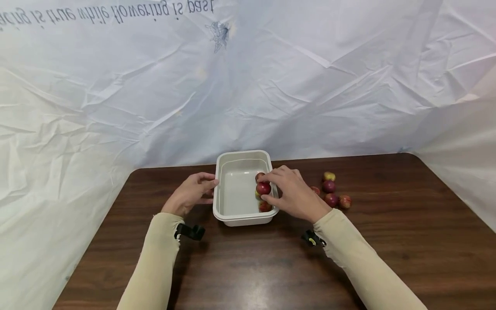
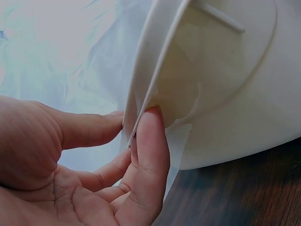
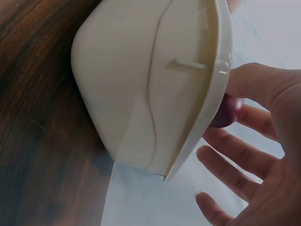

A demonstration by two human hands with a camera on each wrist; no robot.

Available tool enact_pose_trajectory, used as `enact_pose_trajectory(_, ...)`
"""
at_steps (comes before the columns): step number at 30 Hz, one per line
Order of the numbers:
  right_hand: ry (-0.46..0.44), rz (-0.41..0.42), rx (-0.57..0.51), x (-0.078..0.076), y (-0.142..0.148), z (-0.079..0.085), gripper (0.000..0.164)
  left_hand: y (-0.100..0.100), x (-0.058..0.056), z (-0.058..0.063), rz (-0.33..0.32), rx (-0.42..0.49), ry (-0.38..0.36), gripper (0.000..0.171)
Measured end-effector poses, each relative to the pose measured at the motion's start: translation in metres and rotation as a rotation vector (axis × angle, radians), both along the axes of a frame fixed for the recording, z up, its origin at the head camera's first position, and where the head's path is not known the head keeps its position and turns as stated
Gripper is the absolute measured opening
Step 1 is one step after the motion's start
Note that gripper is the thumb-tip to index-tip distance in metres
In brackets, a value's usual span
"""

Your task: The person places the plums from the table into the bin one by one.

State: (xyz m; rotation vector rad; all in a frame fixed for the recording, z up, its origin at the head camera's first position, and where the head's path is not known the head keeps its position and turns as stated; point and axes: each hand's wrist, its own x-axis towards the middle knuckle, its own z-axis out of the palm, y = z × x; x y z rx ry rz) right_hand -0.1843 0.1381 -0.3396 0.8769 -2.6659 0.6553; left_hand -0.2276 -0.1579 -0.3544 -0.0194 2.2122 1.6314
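Observation:
A white rectangular plastic basin (image 1: 237, 193) stands on the table, with several small red and yellow fruits (image 1: 265, 206) along the right side inside it. At its left rim (image 2: 141, 94), my left hand (image 1: 192, 192) pinches the edge between thumb and fingers. Over the opposite side, my right hand (image 1: 292, 192) holds a small dark red fruit (image 1: 263, 188) between thumb and fingertips, just above the others. The right wrist view shows part of that dark red fruit (image 3: 228, 112) behind the rim; its other fingers are spread. The fruit's exact kind is unclear.
Several more red, purple and yellow fruits (image 1: 331, 199) lie on the dark wooden table (image 1: 248, 262), right of the basin and partly behind my right hand. A wrinkled white printed cloth (image 1: 232, 86) hangs behind the table's back edge and along both sides.

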Motion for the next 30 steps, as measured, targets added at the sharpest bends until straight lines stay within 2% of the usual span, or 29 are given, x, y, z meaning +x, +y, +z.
enact_pose_trajectory(9, 0.0, -0.005, 0.017, -0.003, 0.003, -0.004, 0.04, -0.002, 0.001, -0.001, -0.006, -0.002, 0.006, 0.042)
enact_pose_trajectory(17, -0.025, 0.011, 0.001, -0.005, 0.009, 0.002, 0.028, -0.005, 0.001, -0.002, 0.0, 0.004, 0.011, 0.043)
enact_pose_trajectory(25, 0.005, -0.056, -0.011, -0.009, 0.028, 0.012, 0.032, -0.004, 0.0, -0.003, -0.015, 0.029, 0.023, 0.045)
enact_pose_trajectory(30, -0.017, -0.114, -0.008, -0.013, 0.044, 0.018, 0.035, -0.005, 0.001, -0.002, -0.011, 0.023, 0.021, 0.044)
